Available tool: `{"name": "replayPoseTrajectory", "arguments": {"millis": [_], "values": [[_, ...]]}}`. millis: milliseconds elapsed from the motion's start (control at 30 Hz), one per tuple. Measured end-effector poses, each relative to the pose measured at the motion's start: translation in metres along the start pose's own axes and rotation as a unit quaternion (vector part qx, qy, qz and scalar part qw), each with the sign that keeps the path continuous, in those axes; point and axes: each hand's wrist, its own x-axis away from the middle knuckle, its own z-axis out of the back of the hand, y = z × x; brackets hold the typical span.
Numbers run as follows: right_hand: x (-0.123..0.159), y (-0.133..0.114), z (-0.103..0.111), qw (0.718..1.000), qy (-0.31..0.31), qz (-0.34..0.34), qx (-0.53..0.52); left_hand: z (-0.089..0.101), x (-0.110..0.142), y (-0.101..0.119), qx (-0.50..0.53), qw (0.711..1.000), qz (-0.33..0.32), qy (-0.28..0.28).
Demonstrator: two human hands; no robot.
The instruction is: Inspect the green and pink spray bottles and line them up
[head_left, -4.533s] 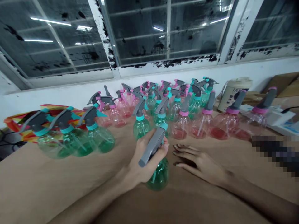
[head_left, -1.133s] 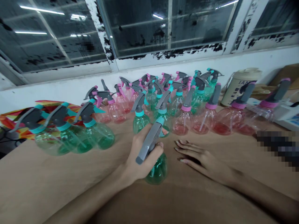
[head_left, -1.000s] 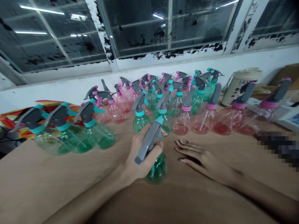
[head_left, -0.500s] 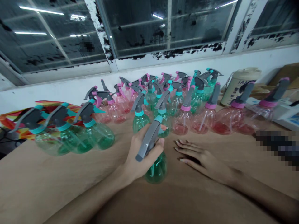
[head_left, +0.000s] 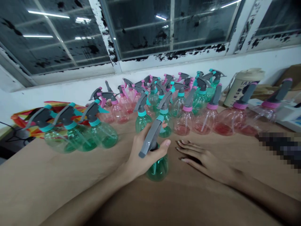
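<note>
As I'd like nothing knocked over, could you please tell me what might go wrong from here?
The front green bottle might tip if the left hand, curved around its upper part, pulls sideways. Pushed forward, it could knock the green bottles standing just beyond. The pink-collared bottles in the row stand close together, so bumping one might disturb its neighbours.

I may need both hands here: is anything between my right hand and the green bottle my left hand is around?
Partly: your left hand, its thumb crossing the green bottle higher up. Lower down, nothing visible stands between bottle and right hand, just tabletop.
</note>
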Motion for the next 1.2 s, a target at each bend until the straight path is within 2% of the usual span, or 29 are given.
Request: {"name": "replayPoseTrajectory", "arguments": {"millis": [167,267,367,567,700,800,967,1100,1200], "values": [[-0.001,-0.002,0.001,1.0,-0.008,0.001,0.008,0.0,0.003,0.0,-0.015,1.0,-0.002,0.009],[-0.002,-0.002,0.002,1.0,-0.011,0.0,0.01,0.0,0.007,-0.003,-0.044,0.999,0.023,0.023],[-0.003,-0.001,0.002,1.0,-0.006,0.008,0.006,0.0,0.016,-0.009,-0.071,0.996,0.047,0.021],[-0.002,0.002,-0.001,1.0,0.003,0.019,0.008,0.004,0.036,-0.013,-0.08,0.996,0.042,0.01],[-0.002,0.003,-0.002,1.0,-0.003,0.017,0.021,0.011,0.041,-0.004,-0.116,0.992,0.039,0.024],[-0.002,0.003,-0.002,1.0,-0.004,0.015,0.025,0.024,0.046,-0.003,-0.145,0.987,0.047,0.048],[-0.001,0.007,-0.004,0.999,0.004,0.021,0.031,0.054,0.055,-0.032,-0.214,0.965,0.107,0.106],[-0.002,0.004,-0.002,0.999,-0.004,0.013,0.032,0.074,0.05,-0.059,-0.252,0.95,0.089,0.164],[-0.008,-0.009,0.009,0.999,-0.015,-0.027,0.01,0.082,0.04,-0.071,-0.282,0.94,0.065,0.18]]}}
